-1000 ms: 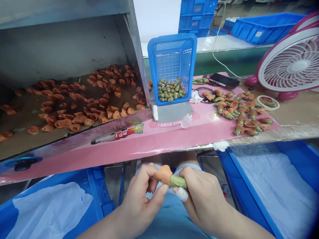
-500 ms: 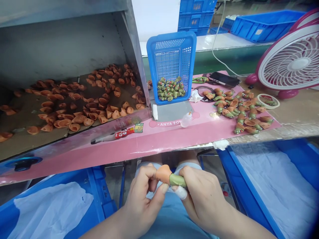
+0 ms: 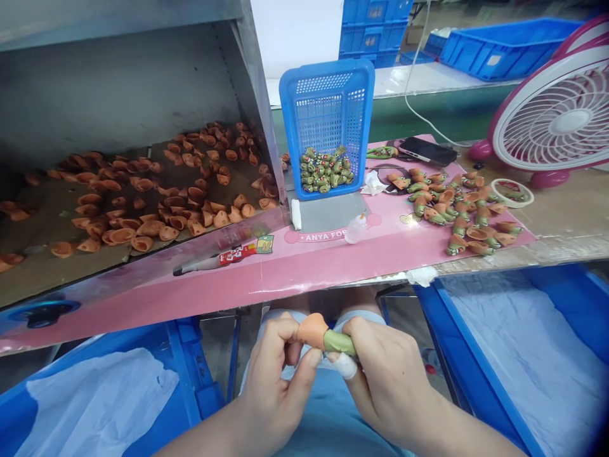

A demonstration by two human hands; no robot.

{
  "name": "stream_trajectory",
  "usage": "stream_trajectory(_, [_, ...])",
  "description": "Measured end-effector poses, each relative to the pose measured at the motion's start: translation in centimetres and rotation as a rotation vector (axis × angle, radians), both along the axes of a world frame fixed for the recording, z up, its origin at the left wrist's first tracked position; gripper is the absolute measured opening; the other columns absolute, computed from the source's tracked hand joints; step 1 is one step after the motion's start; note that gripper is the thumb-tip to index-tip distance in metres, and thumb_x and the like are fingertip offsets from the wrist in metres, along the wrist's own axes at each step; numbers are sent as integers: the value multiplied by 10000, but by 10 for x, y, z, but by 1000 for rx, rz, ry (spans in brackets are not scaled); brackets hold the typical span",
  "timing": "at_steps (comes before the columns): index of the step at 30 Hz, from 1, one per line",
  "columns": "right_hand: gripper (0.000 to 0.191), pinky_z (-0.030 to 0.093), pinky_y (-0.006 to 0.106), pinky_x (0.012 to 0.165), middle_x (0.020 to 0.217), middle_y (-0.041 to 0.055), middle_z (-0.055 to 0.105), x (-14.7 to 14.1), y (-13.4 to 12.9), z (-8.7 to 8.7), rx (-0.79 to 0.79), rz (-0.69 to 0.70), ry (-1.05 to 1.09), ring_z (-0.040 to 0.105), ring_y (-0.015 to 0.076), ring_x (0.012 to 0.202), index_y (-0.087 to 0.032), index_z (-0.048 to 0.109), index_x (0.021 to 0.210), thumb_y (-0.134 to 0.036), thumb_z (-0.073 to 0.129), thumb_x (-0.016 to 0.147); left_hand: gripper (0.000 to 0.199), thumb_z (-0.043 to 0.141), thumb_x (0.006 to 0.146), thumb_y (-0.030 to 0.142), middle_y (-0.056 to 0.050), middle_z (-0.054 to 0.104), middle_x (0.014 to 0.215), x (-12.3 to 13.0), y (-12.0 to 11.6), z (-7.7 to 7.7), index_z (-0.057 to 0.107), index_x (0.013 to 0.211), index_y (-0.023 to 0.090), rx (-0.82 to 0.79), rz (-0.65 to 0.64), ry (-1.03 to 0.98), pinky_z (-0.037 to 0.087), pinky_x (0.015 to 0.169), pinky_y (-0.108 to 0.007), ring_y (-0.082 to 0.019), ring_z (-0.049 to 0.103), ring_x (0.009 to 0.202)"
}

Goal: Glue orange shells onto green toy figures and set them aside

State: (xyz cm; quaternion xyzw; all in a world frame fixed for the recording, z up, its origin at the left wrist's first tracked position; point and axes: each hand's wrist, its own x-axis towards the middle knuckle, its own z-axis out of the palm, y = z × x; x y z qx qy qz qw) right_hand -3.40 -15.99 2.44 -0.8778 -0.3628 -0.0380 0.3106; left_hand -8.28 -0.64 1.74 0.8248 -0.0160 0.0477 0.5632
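My left hand (image 3: 280,362) pinches an orange hollow cap-like piece (image 3: 312,330) between thumb and fingers. My right hand (image 3: 385,365), white tape around its thumb, is closed on a green figure piece (image 3: 339,343). The two pieces meet end to end in front of my lap, the orange one over the green one's left end. Whether they are joined firmly I cannot tell. On the mat to the right lie several orange-and-green figures (image 3: 459,219) of the same colours. Small green pieces (image 3: 328,171) lie inside a blue basket (image 3: 290,120).
At left, an open grey booth (image 3: 118,82) holds many orange pieces (image 3: 176,203). A small bottle (image 3: 355,230), a red-labelled pen-like tool (image 3: 238,254), a phone (image 3: 428,152), a tape roll (image 3: 512,193) and a fan (image 3: 561,114) stand or lie on the table. Blue bins flank my legs.
Almost nothing differs. Both hands keep their grip on the two pieces, with only a very slight shift of the fingers.
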Motion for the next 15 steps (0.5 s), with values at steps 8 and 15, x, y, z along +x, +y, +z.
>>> stream_trajectory(8, [147, 201, 254, 475, 560, -13, 426, 1, 2, -3, -15, -10, 11, 370, 125, 472, -196, 303, 686, -229, 327, 828, 130, 455, 769, 122, 35, 343, 641, 0, -1, -4, 423, 839, 226, -31, 46, 23, 304, 543, -256, -114, 359, 576])
stream_trajectory(15, [158, 179, 243, 459, 552, -17, 440, 6, 4, -8, -78, -44, 113, 393, 133, 465, -196, 312, 707, -281, 304, 839, 29, 427, 812, 224, 46, 316, 652, 7, -1, -5, 402, 827, 227, -72, 69, 137, 303, 561, -245, -106, 331, 586])
